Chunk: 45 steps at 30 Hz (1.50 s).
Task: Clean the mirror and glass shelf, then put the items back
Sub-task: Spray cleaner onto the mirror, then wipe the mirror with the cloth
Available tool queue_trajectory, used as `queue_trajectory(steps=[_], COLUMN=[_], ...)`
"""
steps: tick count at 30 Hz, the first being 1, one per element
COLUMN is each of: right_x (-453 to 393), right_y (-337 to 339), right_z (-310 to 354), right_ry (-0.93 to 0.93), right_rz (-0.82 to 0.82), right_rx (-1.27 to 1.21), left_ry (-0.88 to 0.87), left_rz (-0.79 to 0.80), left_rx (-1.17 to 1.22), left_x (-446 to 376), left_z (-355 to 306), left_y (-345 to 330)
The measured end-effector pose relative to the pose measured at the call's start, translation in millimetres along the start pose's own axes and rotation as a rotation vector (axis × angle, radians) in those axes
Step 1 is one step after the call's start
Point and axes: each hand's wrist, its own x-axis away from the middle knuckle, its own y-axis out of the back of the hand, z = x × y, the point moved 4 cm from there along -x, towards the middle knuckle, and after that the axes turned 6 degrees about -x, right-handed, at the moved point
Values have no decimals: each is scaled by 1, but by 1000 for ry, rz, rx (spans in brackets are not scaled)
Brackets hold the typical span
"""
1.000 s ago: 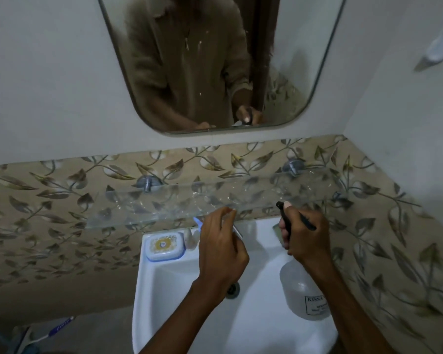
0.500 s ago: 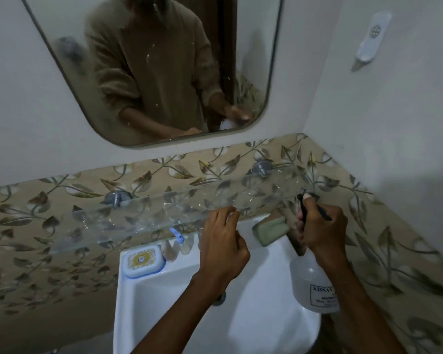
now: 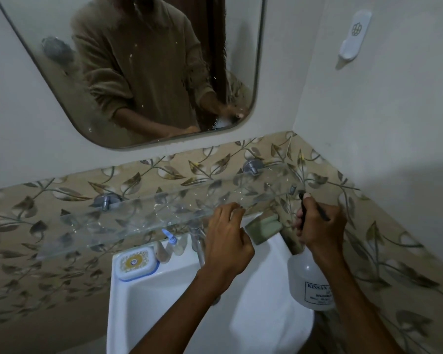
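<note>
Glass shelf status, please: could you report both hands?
Right hand grips spray bottle. Left hand curled at the wet glass shelf edge, contents unclear. Sponge below, between the hands.

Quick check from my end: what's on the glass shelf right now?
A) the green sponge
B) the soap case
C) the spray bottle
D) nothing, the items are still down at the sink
D: the glass shelf is bare, the soap case and green sponge sit on the sink rim below it, and the right hand holds the spray bottle.
</note>
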Motion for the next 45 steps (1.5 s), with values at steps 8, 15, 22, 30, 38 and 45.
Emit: queue_trajectory(steps=[8,15,22,30,38,45], right_x=[33,64,57,31,8,6], right_y=[-24,-56,-69,-101,-150,-153], right_z=[-6,-39,-88,-114,-116,-129], right_ry=[147,63,-92,-82,113,136], right_rz=[53,176,492,448,483,533], right_rx=[-90,-158,136,149,192,186], left_ry=[-5,184,445,464,453,440], left_rz=[690,415,366,447,527,597], left_rx=[561,467,369,221,153,81], left_x=[47,84,87,49,20,14], left_z=[-15,5,49,59,82,92], left_y=[-50,-81,-106,-123,-140,-144])
